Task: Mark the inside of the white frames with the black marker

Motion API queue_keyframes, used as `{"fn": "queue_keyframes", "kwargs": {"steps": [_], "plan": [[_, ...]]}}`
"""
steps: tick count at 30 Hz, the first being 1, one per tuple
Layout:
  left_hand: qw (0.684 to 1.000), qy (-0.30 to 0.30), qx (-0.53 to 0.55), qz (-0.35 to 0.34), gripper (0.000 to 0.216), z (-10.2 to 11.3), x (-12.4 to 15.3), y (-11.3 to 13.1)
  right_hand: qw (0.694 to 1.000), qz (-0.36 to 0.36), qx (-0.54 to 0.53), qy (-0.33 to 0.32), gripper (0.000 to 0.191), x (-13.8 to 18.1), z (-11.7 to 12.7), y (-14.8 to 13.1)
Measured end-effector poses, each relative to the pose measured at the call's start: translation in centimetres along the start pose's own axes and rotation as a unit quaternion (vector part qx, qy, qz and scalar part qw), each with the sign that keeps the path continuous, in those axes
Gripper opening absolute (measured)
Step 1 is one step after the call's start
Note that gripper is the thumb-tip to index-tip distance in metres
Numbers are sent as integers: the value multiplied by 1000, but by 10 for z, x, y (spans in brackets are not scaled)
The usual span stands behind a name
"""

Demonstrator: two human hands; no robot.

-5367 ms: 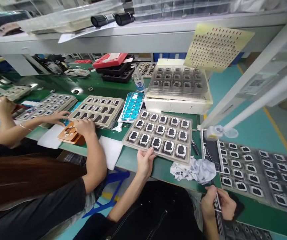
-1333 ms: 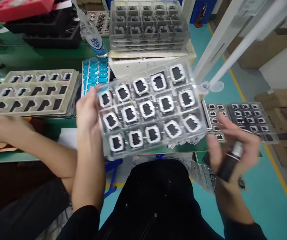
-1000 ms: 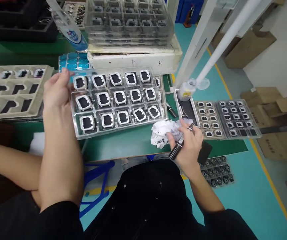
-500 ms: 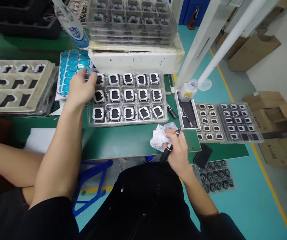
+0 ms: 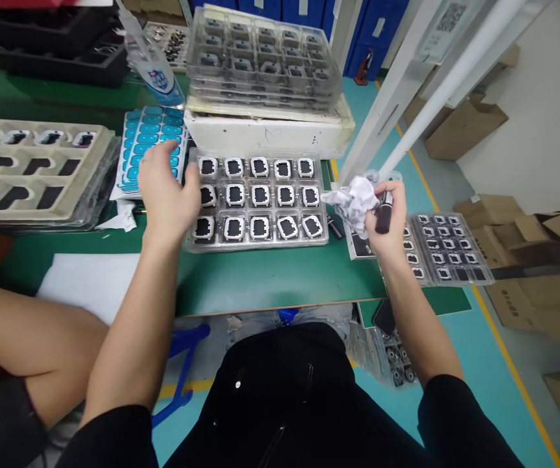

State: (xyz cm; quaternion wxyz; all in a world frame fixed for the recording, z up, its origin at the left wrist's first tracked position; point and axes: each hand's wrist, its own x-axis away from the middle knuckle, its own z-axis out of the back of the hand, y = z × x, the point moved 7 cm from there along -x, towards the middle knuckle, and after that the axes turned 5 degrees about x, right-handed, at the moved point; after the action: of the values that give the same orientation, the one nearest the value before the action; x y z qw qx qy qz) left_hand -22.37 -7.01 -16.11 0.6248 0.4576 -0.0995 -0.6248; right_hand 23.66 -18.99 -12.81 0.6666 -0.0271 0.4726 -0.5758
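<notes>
My right hand is closed around a black marker pen and a crumpled white cloth, raised over the small white box on the right. My left hand hovers with thumb and fingers apart by the left edge of a clear plastic tray; nothing shows between them. Rows of white square frames with dark centres, such as one watch-case-like part, fill that tray. Behind my left hand lies a sheet of blue oval stickers.
Stacked clear trays sit on a white foam block at the back. A liquid bottle stands left of them. Beige trays lie on the left, near another person's arm. A white post rises at right.
My right hand has lifted the cloth from the table's front edge and carried it up and right along with the marker. My left hand has come off the tray's left edge.
</notes>
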Motion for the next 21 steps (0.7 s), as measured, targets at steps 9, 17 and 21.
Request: {"fn": "queue_keyframes", "kwargs": {"steps": [9, 17, 21], "plan": [[982, 70, 159, -76, 31, 23, 141, 100, 989, -53, 139, 16, 38, 20, -39, 6], [983, 99, 133, -81, 20, 31, 167, 99, 962, 53, 269, -6, 46, 22, -40, -12], [983, 139, 107, -62, 17, 41, 168, 73, 965, 137, 225, -20, 46, 20, -39, -17]]}}
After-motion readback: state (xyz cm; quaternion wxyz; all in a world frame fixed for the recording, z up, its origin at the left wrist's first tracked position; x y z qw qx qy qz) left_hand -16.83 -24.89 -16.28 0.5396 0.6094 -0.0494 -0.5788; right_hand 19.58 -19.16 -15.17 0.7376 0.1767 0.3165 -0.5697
